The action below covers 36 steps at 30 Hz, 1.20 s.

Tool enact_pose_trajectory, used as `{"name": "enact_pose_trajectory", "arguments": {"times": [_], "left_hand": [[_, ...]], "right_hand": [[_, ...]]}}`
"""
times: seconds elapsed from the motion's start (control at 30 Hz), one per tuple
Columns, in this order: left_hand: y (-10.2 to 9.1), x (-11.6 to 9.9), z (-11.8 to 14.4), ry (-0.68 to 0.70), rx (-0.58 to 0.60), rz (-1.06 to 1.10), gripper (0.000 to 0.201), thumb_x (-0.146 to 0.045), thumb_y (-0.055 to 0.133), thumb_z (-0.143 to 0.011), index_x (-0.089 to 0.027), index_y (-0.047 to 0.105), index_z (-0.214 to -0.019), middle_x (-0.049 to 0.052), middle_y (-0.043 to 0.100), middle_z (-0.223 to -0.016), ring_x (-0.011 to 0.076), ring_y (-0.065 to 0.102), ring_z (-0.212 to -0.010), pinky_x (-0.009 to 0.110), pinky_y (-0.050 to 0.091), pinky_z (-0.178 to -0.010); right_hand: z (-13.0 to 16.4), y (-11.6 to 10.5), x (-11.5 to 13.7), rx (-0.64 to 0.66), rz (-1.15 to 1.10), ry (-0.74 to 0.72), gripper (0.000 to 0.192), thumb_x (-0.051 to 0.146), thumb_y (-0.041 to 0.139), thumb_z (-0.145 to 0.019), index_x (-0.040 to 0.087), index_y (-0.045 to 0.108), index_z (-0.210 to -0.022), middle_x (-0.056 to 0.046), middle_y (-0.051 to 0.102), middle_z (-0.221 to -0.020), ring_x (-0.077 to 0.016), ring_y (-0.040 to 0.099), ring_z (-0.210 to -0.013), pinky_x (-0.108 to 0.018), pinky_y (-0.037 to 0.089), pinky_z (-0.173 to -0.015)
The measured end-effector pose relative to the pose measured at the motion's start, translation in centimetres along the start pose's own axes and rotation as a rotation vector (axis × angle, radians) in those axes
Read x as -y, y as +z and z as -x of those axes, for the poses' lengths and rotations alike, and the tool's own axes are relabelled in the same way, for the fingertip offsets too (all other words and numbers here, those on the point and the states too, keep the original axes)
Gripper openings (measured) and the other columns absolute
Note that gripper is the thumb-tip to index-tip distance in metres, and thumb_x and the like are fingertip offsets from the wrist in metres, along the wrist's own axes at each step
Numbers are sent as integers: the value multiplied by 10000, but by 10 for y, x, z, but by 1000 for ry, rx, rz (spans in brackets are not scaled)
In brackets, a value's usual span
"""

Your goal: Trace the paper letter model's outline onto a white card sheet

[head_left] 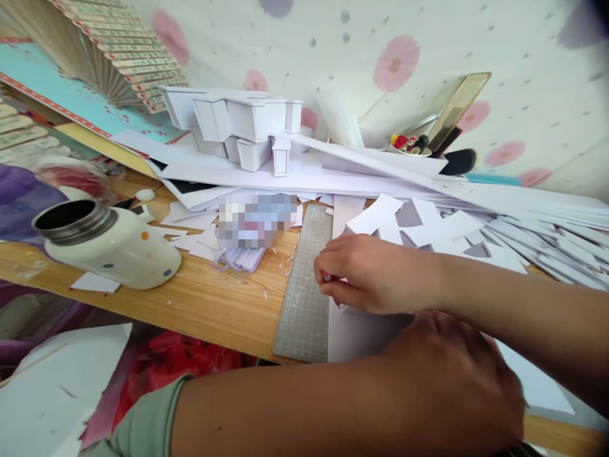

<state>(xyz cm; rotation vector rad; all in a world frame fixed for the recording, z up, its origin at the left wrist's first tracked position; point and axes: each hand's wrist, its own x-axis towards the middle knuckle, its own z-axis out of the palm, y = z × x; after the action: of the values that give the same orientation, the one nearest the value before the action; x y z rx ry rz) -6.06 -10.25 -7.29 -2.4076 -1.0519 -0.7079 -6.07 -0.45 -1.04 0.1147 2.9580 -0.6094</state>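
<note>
Right hand (368, 273) on white sheet (361, 333) — cutting mat (304, 298), bottle (109, 244) alongside.

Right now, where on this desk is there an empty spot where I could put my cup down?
The barest patch is the wooden desk between the white bottle and the grey cutting mat, with only tiny scraps. Right of the mat is crowded: both hands, right hand and left hand, press on white sheets, and paper offcuts pile up behind them.

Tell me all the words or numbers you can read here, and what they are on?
None can be read.
The cutting mat shows only grid lines.
The fanned sticks carry print too small to read.
The packet by the right hand is blurred.
</note>
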Motion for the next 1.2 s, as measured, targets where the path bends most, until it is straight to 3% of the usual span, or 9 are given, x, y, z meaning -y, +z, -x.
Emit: {"name": "enact_pose_trajectory", "arguments": {"times": [0.13, 0.23, 0.47, 0.7, 0.83, 1.2], "left_hand": [[1, -5, 2, -12, -5, -30, 249, -143, 476, -847, -108, 695, -960, 145, 693, -904, 307, 660, -819, 420, 489, -672], [2, -8, 2, -40, -40, -24, 220, -133, 474, -844, -102, 683, -905, 139, 684, -856, 297, 654, -776, 407, 474, -663], [4, -11, 3, -39, 33, 53, 299, -121, 353, -891, -102, 650, -923, 139, 649, -905, 286, 638, -795, 459, 459, -748], [3, -10, 2, -54, -33, 15, 253, -135, 389, -885, -95, 638, -867, 144, 672, -863, 301, 649, -790, 455, 463, -740], [4, -10, 3, -34, -29, -44, 212, -127, 466, -841, -87, 657, -923, 150, 684, -915, 318, 655, -821, 461, 468, -750], [1, -11, 7, -17, -5, -171, 327, -178, 411, -897, -58, 644, -1093, 191, 655, -1098, 362, 618, -1021, 503, 454, -853]], "right_hand": [[-1, 0, 3, 27, -53, 53, 146, 123, 463, -824, 186, 497, -697, -13, 586, -684, -145, 513, -664, -265, 349, -625], [-4, 1, 2, 28, -37, 111, 127, 155, 470, -832, 183, 506, -713, -14, 582, -688, -137, 500, -632, -254, 334, -588], [-8, 3, 0, 0, -15, 112, 120, 163, 465, -829, 176, 520, -723, -14, 590, -692, -128, 496, -618, -243, 315, -565], [-8, 1, -4, 13, -53, 137, 113, 150, 469, -821, 176, 526, -727, -3, 575, -675, -123, 479, -600, -237, 312, -554], [-9, 1, -7, 4, -29, 140, 109, 150, 472, -820, 172, 537, -736, -8, 577, -685, -123, 477, -601, -237, 313, -557], [-9, -9, -18, -80, 84, 165, 122, 164, 472, -815, 173, 537, -713, -15, 580, -678, -127, 482, -609, -245, 298, -570]]}}
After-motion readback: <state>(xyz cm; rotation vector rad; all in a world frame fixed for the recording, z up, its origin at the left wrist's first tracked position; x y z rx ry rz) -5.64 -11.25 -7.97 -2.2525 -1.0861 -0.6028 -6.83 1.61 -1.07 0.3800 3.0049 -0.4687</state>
